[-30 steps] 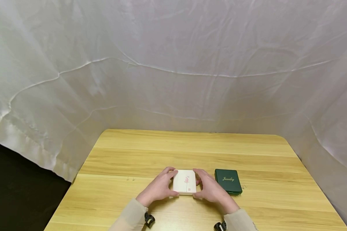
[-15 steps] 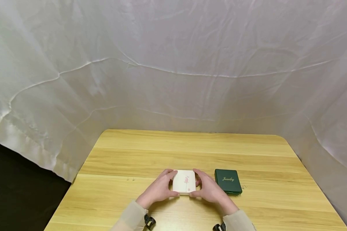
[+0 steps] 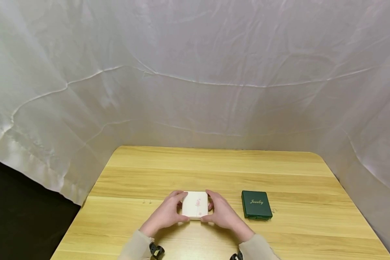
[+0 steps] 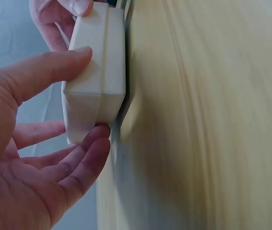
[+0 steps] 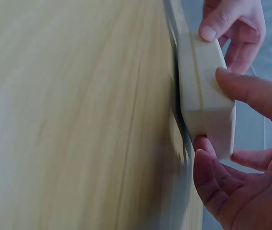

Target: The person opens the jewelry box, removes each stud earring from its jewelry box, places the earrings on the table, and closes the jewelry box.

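Observation:
Between my two hands is a small white lidded box point(image 3: 195, 205) with a pink flower printed on its top. My left hand point(image 3: 169, 211) grips its left side, the thumb point(image 4: 66, 67) on the near face and the fingers round the side and far edge. On the other side my right hand point(image 3: 221, 211) holds it the same way, its thumb point(image 5: 246, 88) on the near face. A seam between lid and base runs along the box point(image 5: 203, 81) in the right wrist view. The box is at or just above the table surface; I cannot tell whether it touches.
A dark green box point(image 3: 256, 204) lettered "Jewelry" lies right of my right hand. Tiny thin items point(image 3: 274, 210) lie beside it, and similar ones point(image 3: 147, 202) lie left of my left hand. The wooden table point(image 3: 214, 162) ends against a pale curtain point(image 3: 195, 101).
Both hands have moved left together, carrying the white box away from the green one. The green box and the tiny items stay where they were.

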Motion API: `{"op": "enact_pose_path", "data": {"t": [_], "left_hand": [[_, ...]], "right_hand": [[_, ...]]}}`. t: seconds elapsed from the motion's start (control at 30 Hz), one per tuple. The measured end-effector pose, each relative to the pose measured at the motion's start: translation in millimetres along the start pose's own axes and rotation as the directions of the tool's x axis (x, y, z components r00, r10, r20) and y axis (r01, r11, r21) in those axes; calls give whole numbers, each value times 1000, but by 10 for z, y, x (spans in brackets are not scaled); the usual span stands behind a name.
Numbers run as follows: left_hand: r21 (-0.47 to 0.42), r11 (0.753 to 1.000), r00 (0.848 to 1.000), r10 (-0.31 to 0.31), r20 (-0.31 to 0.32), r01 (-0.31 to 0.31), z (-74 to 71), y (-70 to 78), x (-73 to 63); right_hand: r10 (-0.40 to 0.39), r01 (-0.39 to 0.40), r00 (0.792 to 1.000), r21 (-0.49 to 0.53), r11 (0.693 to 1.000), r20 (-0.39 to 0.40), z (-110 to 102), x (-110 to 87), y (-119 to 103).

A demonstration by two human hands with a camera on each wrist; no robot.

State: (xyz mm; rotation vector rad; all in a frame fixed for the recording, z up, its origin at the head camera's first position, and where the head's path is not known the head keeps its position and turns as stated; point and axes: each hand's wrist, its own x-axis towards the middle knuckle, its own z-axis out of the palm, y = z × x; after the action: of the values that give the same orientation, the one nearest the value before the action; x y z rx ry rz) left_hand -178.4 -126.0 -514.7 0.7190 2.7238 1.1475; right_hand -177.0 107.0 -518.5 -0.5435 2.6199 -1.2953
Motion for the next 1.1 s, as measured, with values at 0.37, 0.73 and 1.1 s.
{"op": "enact_pose_path", "data": {"t": [0.37, 0.73, 1.1], "left_hand": [[13, 999, 999, -45, -23, 45, -223, -182, -142], [24, 998, 998, -56, -13, 56, -327, -265, -141], [10, 998, 998, -60, -1, 60, -354, -293, -106]], "right_hand": [[4, -4, 1000, 5, 1000, 31, 232, 212, -160], [5, -5, 999, -6, 1000, 36, 277, 341, -247], [-20, 20, 1000, 0, 1000, 23, 310, 382, -219]]}}
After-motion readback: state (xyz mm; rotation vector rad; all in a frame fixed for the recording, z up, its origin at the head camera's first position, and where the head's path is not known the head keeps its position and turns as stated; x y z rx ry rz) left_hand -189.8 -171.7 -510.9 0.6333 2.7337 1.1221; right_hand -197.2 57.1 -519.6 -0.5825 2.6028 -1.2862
